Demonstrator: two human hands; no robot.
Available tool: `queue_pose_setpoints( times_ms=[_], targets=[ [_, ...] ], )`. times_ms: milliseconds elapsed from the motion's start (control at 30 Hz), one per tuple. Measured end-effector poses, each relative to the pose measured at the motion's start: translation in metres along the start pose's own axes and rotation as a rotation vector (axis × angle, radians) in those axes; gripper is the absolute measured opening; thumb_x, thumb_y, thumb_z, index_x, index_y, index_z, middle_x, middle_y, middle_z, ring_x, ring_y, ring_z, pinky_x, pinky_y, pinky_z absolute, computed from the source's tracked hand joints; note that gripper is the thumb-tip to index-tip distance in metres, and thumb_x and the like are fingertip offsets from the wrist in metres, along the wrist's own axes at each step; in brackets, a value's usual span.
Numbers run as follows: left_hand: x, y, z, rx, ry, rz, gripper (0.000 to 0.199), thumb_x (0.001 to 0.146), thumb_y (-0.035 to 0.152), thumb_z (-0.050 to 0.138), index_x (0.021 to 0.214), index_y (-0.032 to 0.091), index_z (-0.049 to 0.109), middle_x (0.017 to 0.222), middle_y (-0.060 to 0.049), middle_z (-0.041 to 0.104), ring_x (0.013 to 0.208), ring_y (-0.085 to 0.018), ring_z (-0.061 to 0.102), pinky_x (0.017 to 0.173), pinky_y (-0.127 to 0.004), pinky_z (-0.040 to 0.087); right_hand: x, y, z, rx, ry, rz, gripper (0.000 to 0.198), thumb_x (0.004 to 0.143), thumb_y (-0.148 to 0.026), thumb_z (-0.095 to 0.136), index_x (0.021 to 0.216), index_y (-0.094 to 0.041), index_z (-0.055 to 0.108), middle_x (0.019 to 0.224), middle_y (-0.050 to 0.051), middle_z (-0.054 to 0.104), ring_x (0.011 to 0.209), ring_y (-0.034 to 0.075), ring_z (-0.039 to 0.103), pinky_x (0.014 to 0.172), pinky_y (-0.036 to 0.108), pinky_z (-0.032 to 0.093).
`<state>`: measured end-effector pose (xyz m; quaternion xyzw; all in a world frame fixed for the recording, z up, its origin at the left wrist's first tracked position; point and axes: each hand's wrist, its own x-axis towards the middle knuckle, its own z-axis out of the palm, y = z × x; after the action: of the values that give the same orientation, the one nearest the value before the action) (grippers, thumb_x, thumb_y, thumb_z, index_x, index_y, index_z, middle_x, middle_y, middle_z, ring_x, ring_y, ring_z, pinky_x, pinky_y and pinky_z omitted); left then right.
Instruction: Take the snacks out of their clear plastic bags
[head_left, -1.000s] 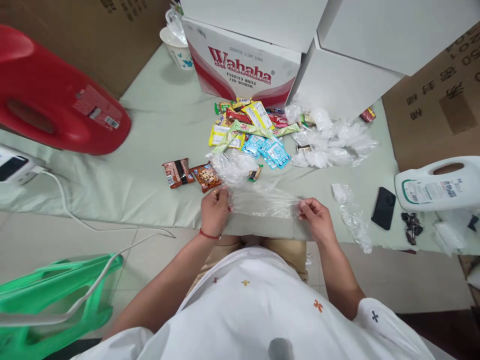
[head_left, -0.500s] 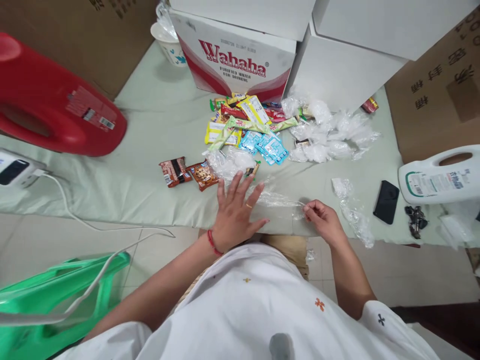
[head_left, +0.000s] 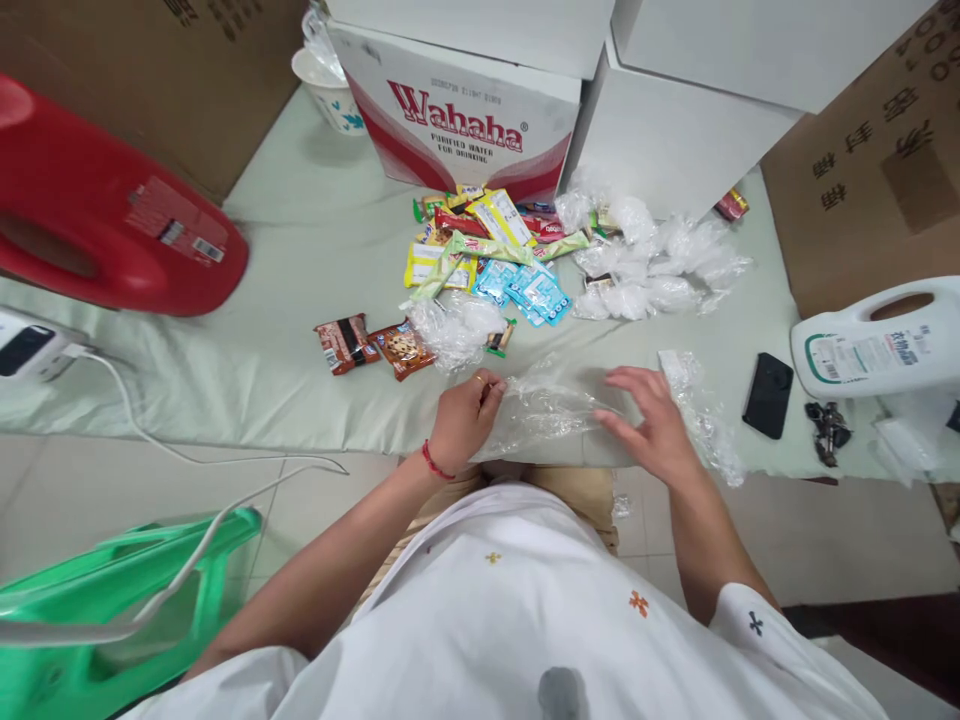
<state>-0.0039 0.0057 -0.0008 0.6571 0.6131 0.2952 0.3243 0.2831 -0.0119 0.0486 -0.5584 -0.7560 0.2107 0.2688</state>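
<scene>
A clear plastic bag [head_left: 551, 405] lies spread near the front edge of the table. My left hand [head_left: 469, 412] pinches its left end, fingers closed. At the bag's right end is my right hand [head_left: 646, 418], thumb and fingers apart, with nothing gripped between them. Just beyond my left hand sits a crumpled clear bag bundle [head_left: 457, 330]. Two brown snack packets [head_left: 345, 345] lie left of that bundle, and a small green-ended packet [head_left: 501, 338] is at its right. Farther back is a pile of colourful snack packets [head_left: 495, 250], with several knotted plastic bags [head_left: 652, 260] beside it.
Behind the snacks stand a Wahaha carton [head_left: 461, 120] and other white boxes. At right are another plastic bag [head_left: 697, 410], a black phone [head_left: 769, 395], keys [head_left: 828, 432] and a white jug [head_left: 877, 340]. A red jug [head_left: 112, 210] and white cable [head_left: 127, 385] are left.
My left hand has gone from spread fingers to a pinch on the clear bag. My right hand has released its end and opened. The bag now lies wider between them.
</scene>
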Motion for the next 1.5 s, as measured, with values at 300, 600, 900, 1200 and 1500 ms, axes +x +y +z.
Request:
queue_pose_setpoints(
  times_ms=[300, 600, 900, 1200, 1500],
  targets=[
    [0.006, -0.013, -0.01, -0.37, 0.134, -0.192, 0.02, 0.093, 0.041, 0.057, 0.083, 0.023, 0.057, 0.055, 0.007, 0.046, 0.048, -0.012, 0.041, 0.051, -0.026, 0.032, 0.047, 0.019, 0.051, 0.462, 0.097, 0.319, 0.034, 0.092, -0.058, 0.065, 0.092, -0.024, 0.067, 0.073, 0.0, 0.064, 0.066, 0.017, 0.06, 0.058, 0.029, 0.053],
    [0.01, -0.033, -0.026, -0.423, 0.553, -0.299, 0.014, 0.088, 0.03, 0.064, 0.095, 0.021, 0.056, 0.073, 0.003, 0.058, 0.058, -0.012, 0.053, 0.057, -0.025, 0.044, 0.048, 0.061, 0.054, 0.644, 0.233, 0.671, 0.037, 0.079, -0.056, 0.073, 0.081, -0.024, 0.055, 0.053, -0.01, 0.043, 0.039, 0.009, 0.041, 0.036, 0.022, 0.026],
    [0.009, 0.013, 0.012, 0.276, -0.042, 0.455, 0.032, 0.105, 0.03, 0.046, 0.121, 0.018, 0.072, 0.121, -0.012, 0.076, 0.12, -0.027, 0.067, 0.101, -0.045, 0.051, 0.027, 0.057, 0.048, 0.439, 0.16, 0.556, 0.034, 0.089, -0.058, 0.064, 0.088, -0.024, 0.062, 0.059, -0.006, 0.052, 0.05, 0.013, 0.046, 0.049, 0.026, 0.039],
    [0.024, -0.02, 0.035, 0.43, -0.031, 0.279, 0.05, 0.108, 0.037, 0.037, 0.153, 0.019, 0.052, 0.164, -0.012, 0.047, 0.155, -0.031, 0.037, 0.124, -0.057, 0.027, -0.02, 0.091, 0.023, 0.238, 0.34, 0.645, 0.042, 0.091, -0.062, 0.059, 0.091, -0.02, 0.065, 0.063, -0.003, 0.058, 0.054, 0.014, 0.047, 0.057, 0.027, 0.04],
    [0.026, -0.025, 0.027, 0.216, 0.28, 0.263, 0.036, 0.105, 0.035, 0.045, 0.13, 0.017, 0.064, 0.134, -0.016, 0.066, 0.128, -0.028, 0.057, 0.111, -0.048, 0.042, 0.041, 0.078, 0.033, 0.016, 0.106, 0.455, 0.041, 0.086, -0.063, 0.065, 0.089, -0.022, 0.071, 0.083, 0.006, 0.068, 0.084, 0.024, 0.059, 0.09, 0.04, 0.045]
  ],
)
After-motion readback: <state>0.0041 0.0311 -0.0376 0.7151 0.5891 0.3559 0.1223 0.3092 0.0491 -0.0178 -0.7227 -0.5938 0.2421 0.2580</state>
